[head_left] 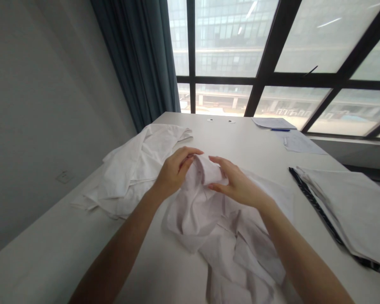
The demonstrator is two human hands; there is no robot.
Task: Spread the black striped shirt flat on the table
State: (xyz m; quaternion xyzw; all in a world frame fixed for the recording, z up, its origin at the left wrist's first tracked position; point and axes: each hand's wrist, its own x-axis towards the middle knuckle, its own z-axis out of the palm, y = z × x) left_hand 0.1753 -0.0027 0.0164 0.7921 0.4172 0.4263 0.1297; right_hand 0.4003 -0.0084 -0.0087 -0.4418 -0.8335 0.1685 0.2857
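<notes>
Gripping a raised bunch of the pale shirt (209, 211) mid-desk, the left hand (172, 171) and right hand (237, 183) pinch it closed. It lies crumpled, unfolded. White cloths (136, 169) heap near the left edge of the desk (50, 253).

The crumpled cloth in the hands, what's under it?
The white table shows around the crumpled cloth held by the left hand and right hand. Anything beneath is hidden.
</notes>
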